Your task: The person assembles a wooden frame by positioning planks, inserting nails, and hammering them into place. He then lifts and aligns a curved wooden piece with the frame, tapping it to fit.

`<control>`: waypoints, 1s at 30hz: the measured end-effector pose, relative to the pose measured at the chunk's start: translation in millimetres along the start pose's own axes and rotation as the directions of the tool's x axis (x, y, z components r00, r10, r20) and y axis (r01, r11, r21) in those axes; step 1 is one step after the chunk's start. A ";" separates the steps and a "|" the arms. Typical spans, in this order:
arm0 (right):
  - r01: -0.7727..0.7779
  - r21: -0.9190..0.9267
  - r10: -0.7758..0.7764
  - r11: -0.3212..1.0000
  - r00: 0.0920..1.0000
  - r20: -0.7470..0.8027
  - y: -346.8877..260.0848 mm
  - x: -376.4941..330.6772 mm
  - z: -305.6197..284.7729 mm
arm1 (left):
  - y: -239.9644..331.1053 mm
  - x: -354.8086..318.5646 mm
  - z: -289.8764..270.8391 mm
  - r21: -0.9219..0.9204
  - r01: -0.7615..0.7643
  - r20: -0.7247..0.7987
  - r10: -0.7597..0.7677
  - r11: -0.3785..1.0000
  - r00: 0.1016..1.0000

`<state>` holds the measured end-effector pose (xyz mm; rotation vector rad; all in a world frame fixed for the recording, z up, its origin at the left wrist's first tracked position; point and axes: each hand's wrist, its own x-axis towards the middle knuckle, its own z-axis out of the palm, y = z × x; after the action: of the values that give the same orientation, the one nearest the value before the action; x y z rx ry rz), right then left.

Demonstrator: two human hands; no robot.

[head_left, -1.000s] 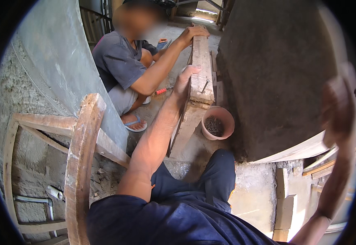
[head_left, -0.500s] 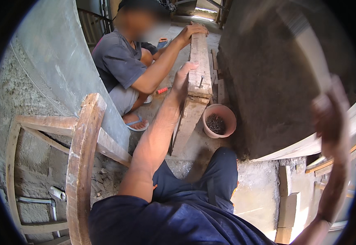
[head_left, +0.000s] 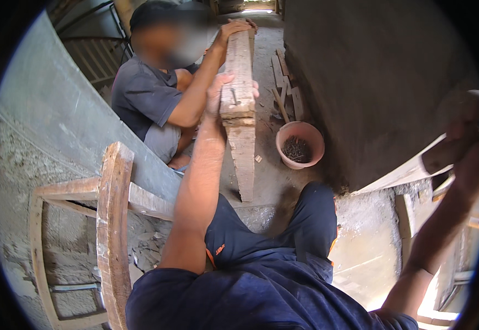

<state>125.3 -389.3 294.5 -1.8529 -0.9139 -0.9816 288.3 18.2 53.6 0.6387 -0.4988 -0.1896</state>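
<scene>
Plank of rough wood stands on edge at twelve o'clock, running away from the camera, with a bent nail sticking out of its near end. Left hand clasps the plank's left side beside that nail, fingers wrapped over the top edge. Right hand is raised at three o'clock, blurred, closed round a wooden handle; what the handle belongs to cannot be told. A seated co-worker's hand rests on the plank's far end. A terracotta pot of dark nails sits on the floor just right of the plank. A wooden frame stands at eight o'clock.
</scene>
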 end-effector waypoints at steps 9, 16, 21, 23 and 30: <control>-0.700 0.170 0.630 0.694 0.704 0.329 45.1 -201.2 105.3 | 28.9 -3.0 26.1 -0.020 0.199 -0.138 -0.200 0.980 0.970; -0.637 0.225 0.509 0.737 0.743 0.435 47.2 -206.4 138.7 | 30.5 2.9 32.1 -0.161 0.252 -0.153 -0.276 0.954 0.949; -0.428 0.259 0.317 0.866 0.870 0.376 56.1 -179.4 127.6 | 23.1 1.9 40.5 0.028 0.115 -0.233 -0.106 0.993 0.967; -0.398 0.225 0.307 0.890 0.885 0.351 60.2 -176.3 128.2 | 22.3 2.7 41.1 0.029 0.093 -0.217 -0.085 0.995 0.973; -0.061 0.039 0.044 0.997 0.938 0.343 58.8 -200.0 151.8 | 22.3 3.4 29.1 -0.089 0.168 -0.176 -0.181 0.982 0.968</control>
<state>131.5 -318.9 46.5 -2.0312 -1.0751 -0.6056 277.1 19.5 88.7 0.6219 -0.2564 -0.3111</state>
